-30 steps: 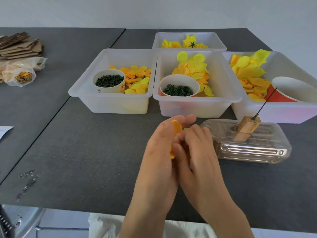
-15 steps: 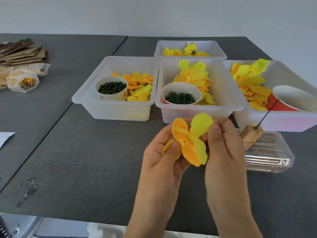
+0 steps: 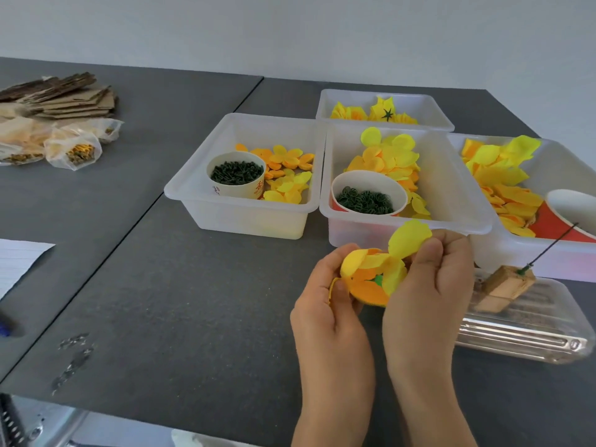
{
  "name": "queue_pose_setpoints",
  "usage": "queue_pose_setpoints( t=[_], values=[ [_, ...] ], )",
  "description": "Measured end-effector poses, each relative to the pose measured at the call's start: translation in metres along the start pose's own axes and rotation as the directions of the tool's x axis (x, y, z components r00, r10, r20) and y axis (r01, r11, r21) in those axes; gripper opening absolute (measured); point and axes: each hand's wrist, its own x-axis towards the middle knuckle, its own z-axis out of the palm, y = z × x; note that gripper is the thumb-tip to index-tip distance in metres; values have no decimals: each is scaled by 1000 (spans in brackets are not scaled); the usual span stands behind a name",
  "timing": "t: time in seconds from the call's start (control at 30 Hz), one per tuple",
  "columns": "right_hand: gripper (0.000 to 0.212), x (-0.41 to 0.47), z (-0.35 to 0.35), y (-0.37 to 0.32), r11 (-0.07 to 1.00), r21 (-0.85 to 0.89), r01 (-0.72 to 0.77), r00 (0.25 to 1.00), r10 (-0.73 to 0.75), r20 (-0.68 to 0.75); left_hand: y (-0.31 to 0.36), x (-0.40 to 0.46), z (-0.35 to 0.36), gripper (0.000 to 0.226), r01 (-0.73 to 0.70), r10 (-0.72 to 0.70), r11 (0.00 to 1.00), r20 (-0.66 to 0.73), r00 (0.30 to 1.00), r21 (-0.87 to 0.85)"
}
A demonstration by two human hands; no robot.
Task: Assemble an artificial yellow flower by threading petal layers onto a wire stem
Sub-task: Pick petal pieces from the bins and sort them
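- Both hands, left hand [image 3: 325, 301] and right hand [image 3: 429, 285], pinch the flower [image 3: 371, 272] together above the table [image 3: 193, 301].
- Some petals are on already.
- The wire [image 3: 551, 246] stands alone in its block [image 3: 503, 287], so threading looks unfinished.

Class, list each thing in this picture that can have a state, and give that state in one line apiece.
left hand: pinching the petal layer's left edge
right hand: pinching an upper petal
petal layer: held above the table, partly folded
wire stem: tilted, stuck in the wooden block
left cup: upright
right cup: tipped on its side
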Motion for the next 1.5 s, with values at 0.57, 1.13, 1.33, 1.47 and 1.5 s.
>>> queue_pose_setpoints(
  t=[0.57,1.13,1.33,1.47,1.5],
  values=[
    [14,-6,-3,6,897,-83,435,807,-347,478,14,20,-26,17,-4,7,975,-13,1000,222],
    [46,-12,-7,18,869,-274,412,834,-239,498,13,14,-19,19,174,-181,925,-12,983,337],
    [29,-16,5,15,822,-310,478,830,-307,466,5,23,-25,23,123,-109,922,-58,992,366],
    [34,-17,13,9,788,-306,535,817,-391,424,-2,34,-28,22,103,-44,919,-161,986,381],
    [34,-18,14,9,792,-293,536,820,-406,404,-4,37,-31,21,108,-37,921,-192,981,374]
  ],
)
